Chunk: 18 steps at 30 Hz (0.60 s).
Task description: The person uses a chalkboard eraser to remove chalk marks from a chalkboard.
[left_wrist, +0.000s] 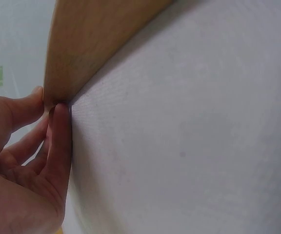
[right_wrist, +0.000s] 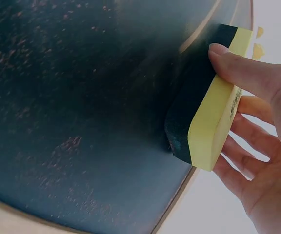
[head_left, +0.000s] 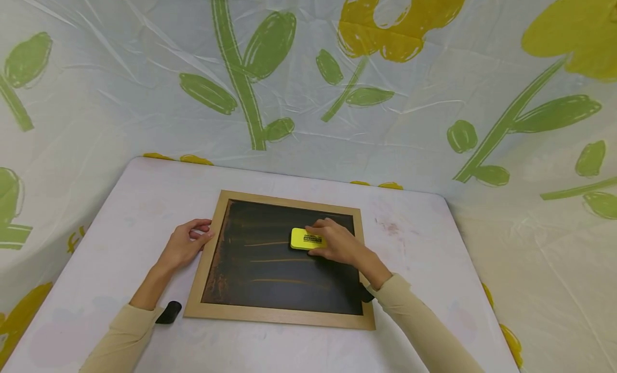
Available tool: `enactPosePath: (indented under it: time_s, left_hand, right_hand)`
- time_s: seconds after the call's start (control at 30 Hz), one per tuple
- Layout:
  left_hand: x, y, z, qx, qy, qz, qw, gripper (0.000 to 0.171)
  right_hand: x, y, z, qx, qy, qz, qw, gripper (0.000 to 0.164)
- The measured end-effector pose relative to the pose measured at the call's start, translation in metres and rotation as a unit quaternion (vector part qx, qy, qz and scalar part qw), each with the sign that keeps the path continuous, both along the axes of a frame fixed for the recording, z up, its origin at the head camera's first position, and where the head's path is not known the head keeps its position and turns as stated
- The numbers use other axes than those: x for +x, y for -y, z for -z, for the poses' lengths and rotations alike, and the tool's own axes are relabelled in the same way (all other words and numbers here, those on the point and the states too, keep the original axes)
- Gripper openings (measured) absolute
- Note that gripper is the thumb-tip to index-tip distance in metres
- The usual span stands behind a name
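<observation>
A chalkboard [head_left: 299, 295] with a light wooden frame [head_left: 209, 266] lies on the table, bearing several faint orange-brown lines. My right hand [head_left: 339, 243] grips a yellow eraser [head_left: 299, 239] by its sides, thumb on one side and fingers on the other. In the right wrist view the eraser's black felt layer faces the dark board surface, close by one line. At the board's left side, my left hand [head_left: 183, 245] pinches the frame edge. The left wrist view has the thumb on one face of the wood [left_wrist: 82, 48] and fingertips at its underside.
A white table [head_left: 419, 287] carries the board, with a reddish smudge [head_left: 388, 225] on its right part. Black straps [head_left: 170, 312] sit at both wrists. A cloth [head_left: 159, 94] printed with yellow flowers and green leaves hangs behind and at the sides.
</observation>
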<state>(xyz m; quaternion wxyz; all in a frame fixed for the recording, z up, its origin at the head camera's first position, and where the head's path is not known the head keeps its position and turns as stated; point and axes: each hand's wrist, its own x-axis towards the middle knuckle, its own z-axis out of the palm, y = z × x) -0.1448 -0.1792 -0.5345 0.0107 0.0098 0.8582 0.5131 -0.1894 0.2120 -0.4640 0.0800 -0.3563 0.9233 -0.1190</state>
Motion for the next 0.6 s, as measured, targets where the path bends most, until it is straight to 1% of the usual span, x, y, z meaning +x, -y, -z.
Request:
enactPosePath:
  time_s: [0.3,0.6]
  left_hand:
    - [-0.001,0.0,0.002,0.001,0.003,0.0,1.0,0.041]
    - [-0.001,0.0,0.0,0.003,0.007,-0.001,1.0,0.041]
  right_hand:
    - [-0.003,0.011,0.002,-0.004,-0.007,-0.021,1.0,0.062]
    - [-0.005,0.023,0.005,-0.002,-0.006,-0.027,1.0,0.064]
